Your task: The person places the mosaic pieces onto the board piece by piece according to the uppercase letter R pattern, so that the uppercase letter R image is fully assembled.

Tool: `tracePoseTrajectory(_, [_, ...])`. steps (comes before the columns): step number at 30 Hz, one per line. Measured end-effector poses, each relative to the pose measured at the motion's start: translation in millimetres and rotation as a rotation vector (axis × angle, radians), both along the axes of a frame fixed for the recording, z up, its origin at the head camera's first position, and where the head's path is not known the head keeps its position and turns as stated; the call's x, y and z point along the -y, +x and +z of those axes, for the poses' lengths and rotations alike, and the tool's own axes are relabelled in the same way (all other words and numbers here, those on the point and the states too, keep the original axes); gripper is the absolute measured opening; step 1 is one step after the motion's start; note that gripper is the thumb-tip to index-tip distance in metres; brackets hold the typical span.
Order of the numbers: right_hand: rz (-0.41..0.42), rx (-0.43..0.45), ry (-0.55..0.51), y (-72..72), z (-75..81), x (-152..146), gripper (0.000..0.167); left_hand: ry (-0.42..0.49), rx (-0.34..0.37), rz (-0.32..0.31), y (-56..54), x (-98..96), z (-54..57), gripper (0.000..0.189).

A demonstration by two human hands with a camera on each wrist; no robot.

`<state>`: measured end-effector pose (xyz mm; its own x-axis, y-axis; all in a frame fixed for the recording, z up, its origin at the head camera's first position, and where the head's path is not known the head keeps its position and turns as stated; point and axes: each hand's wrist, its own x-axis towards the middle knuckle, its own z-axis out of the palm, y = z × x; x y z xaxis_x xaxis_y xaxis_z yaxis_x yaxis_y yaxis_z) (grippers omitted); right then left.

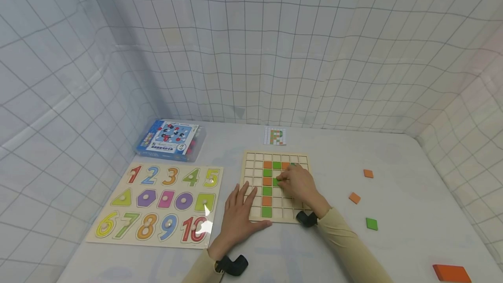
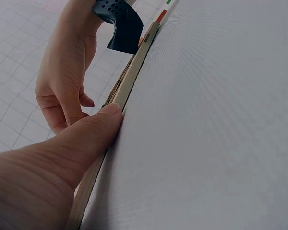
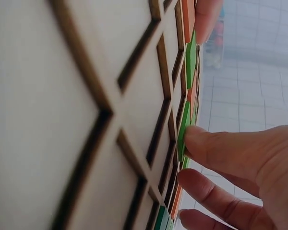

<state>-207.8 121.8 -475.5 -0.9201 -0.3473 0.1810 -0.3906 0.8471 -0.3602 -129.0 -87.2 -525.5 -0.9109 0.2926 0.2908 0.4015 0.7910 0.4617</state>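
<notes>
A wooden grid board [image 1: 290,218] lies on the table, with orange and green square tiles in a column and along an upper row. My right hand [image 1: 300,183] is over its middle, thumb and fingers bent together at a green tile [image 1: 276,182] beside the column. In the right wrist view the thumb touches that green tile [image 3: 184,132], and the other fingertips are close to the board. My left hand [image 1: 239,214] lies spread at the board's lower left corner, fingers over the grid. Its thumb [image 2: 98,125] rests along the front edge.
Left of the board lies a number and shape puzzle [image 1: 157,204], a clear-lidded boxed set [image 1: 170,139] behind it. A pattern card [image 1: 274,136] lies beyond the board. To the right are loose orange tiles [image 1: 355,198], a green tile [image 1: 371,224] and an orange block [image 1: 452,273].
</notes>
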Motion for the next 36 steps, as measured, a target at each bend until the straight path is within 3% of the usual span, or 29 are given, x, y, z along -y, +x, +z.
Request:
tracePoseTrajectory(10, [0.094,0.032,-0.062,-1.2,-1.9,-6,0.015,-0.005,0.004,0.002,0.6,-0.6,2.5,0.096])
tracePoseTrajectory(22, [0.135,0.025,-0.097,-1.5,0.2,-20,0.025,0.004,0.002,-0.003,0.7,-0.8,1.6,0.096])
tracePoseTrajectory(28, [0.093,-0.037,-0.142,-4.8,6.4,-36,0.035,0.008,-0.018,0.0,-0.3,-0.9,-0.1,0.097])
tracePoseTrajectory(36, [-0.044,-0.152,-0.212,-11.4,15.1,-74,0.045,0.016,-0.003,0.004,0.4,-1.3,0.3,0.097])
